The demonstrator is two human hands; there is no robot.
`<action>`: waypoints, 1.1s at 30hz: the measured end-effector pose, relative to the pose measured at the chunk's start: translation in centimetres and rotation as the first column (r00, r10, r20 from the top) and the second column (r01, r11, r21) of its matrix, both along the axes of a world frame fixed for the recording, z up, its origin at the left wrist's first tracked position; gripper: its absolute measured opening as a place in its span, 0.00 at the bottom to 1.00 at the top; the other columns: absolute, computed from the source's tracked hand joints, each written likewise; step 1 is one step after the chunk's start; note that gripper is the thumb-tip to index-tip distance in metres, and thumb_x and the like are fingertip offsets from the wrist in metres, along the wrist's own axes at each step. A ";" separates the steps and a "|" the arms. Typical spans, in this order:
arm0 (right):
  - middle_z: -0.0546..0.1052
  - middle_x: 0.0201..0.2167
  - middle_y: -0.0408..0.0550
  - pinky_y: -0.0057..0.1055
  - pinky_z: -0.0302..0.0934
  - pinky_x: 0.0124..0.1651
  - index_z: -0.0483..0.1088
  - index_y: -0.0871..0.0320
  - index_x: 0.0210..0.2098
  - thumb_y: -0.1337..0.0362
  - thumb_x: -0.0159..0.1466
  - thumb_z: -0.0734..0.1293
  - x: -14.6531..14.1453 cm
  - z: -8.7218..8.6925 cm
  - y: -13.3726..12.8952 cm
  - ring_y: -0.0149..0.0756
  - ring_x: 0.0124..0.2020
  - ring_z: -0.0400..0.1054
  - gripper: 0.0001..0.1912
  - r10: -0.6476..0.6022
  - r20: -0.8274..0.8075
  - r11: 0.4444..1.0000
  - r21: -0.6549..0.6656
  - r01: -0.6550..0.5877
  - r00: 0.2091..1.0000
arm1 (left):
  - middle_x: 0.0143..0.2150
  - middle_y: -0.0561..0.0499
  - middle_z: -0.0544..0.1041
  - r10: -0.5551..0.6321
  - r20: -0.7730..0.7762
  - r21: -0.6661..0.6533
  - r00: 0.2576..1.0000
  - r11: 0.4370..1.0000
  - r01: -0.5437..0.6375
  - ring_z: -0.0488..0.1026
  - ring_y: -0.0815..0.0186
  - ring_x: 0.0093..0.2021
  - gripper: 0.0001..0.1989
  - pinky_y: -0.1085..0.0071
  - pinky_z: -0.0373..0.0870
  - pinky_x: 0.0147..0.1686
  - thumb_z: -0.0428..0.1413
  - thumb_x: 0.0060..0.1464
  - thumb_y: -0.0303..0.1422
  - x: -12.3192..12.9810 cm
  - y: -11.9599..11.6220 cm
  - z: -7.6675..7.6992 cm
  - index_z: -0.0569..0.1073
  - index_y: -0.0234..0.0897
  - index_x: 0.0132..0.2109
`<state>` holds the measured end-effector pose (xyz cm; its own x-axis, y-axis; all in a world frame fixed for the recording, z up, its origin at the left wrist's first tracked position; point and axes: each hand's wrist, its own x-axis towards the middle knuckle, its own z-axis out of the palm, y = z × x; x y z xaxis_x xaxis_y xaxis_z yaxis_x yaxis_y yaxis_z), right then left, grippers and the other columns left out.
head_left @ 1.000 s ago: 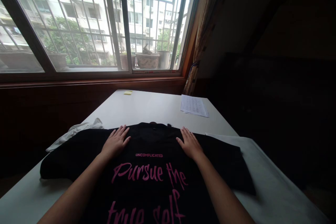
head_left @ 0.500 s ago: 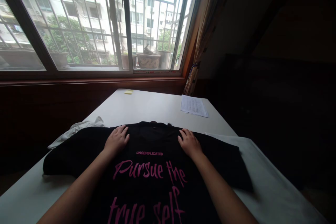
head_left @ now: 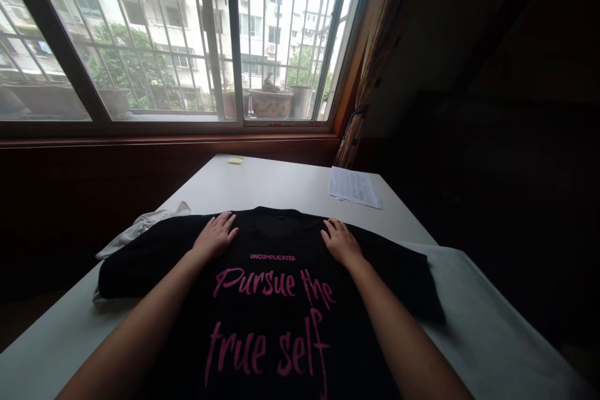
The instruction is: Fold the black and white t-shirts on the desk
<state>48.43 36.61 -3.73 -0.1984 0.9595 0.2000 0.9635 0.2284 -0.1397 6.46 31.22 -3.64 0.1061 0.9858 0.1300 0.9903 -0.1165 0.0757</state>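
A black T-shirt (head_left: pixel 276 237) with pink lettering lies spread across the white table, its collar toward the window and its sleeves out to both sides. Flat on the shirt's left shoulder area rests my left hand (head_left: pixel 215 236), fingers apart. My right hand (head_left: pixel 341 241) lies on the opposite shoulder area, its fingers also spread. Neither hand grips the fabric. Pale cloth (head_left: pixel 140 225) shows beyond the left sleeve, and a light cloth (head_left: pixel 473 300) lies to the right of the shirt.
Printed papers (head_left: pixel 355 187) lie near the far right corner of the white table (head_left: pixel 276 181). A yellow sticky note (head_left: pixel 235 160) is at its far left. Behind stand a barred window and a tied curtain (head_left: pixel 363 100).
Both hands and the shirt's collar sit slightly farther up in the view, and more lettering shows. The collar edge looks smoother, and the left sleeve's end has shifted inward. The camera view has shifted slightly.
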 end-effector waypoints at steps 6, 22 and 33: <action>0.62 0.67 0.51 0.39 0.48 0.69 0.61 0.54 0.66 0.52 0.71 0.54 0.3 -0.3 1.6 0.43 0.67 0.54 0.28 0.006 -0.019 1.000 -0.020 -0.006 1.000 | 0.74 0.43 0.52 0.006 0.018 -0.031 1.000 0.999 -0.006 0.47 0.56 0.74 0.33 0.55 0.44 0.70 0.38 0.68 0.49 -0.2 1.2 0.1 0.55 0.36 0.72; 0.57 0.71 0.52 0.43 0.42 0.72 0.59 0.61 0.68 0.58 0.72 0.54 0.6 0.8 -1.2 0.42 0.72 0.47 0.28 0.042 0.023 0.994 -0.105 -0.039 0.999 | 0.74 0.42 0.54 -0.058 0.021 0.005 0.998 0.998 0.058 0.44 0.52 0.74 0.29 0.46 0.45 0.69 0.39 0.70 0.44 1.2 -0.8 1.5 0.59 0.35 0.70; 0.50 0.73 0.47 0.49 0.41 0.73 0.52 0.54 0.71 0.46 0.73 0.51 1.3 0.6 -18.7 0.43 0.73 0.42 0.33 0.205 -0.004 0.975 -0.089 -0.204 0.979 | 0.75 0.53 0.50 -0.366 0.071 -0.045 0.928 0.928 0.370 0.47 0.54 0.73 0.30 0.45 0.45 0.69 0.45 0.69 0.47 3.0 -16.2 1.3 0.47 0.54 0.72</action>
<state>49.75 17.95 -3.11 -0.3929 0.9124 0.1146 0.8984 0.4074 -0.1636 9.43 15.02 -2.34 0.4564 0.8850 0.0926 0.8721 -0.4655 0.1508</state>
